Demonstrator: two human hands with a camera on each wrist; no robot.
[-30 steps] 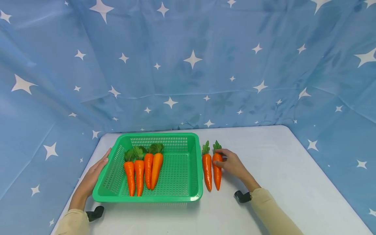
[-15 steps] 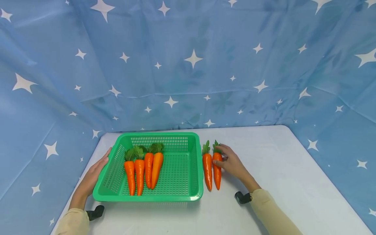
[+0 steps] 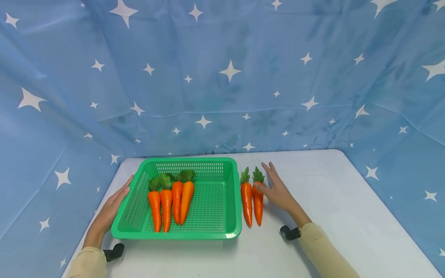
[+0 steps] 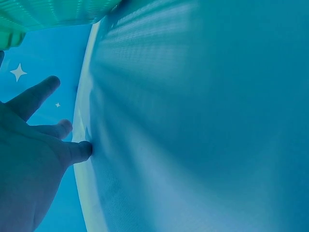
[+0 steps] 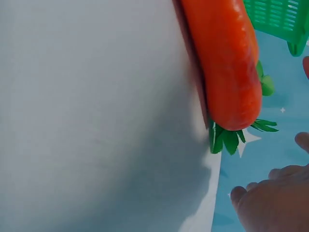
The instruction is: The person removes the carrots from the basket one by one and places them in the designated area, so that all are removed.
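Note:
My left hand (image 3: 110, 208) lies along the left wall of a green plastic basket (image 3: 174, 235), its fingers straight against the side. Several orange carrots (image 3: 166, 208) with leafy green tops lie side by side in the basket's left half. Right of the basket, two more carrots rest on the table, a nearer one (image 3: 246, 202) by the basket wall and an outer one (image 3: 258, 208). Over the outer carrot's upper end is my right hand (image 3: 278, 192), fingers spread and thumb across its top. In the right wrist view that carrot (image 5: 227, 67) shows large, with the fingers apart from it.
A white table (image 3: 333, 200) bears everything, and its far edge runs just behind the basket. Behind and on both sides hangs a blue curtain (image 3: 222, 92) with white stars. Small black wrist cameras sit under both forearms.
My right hand's fingers, earlier curled around the outer carrot's top, have straightened and lifted off. The carrots and basket stay in place, and my left hand has not moved.

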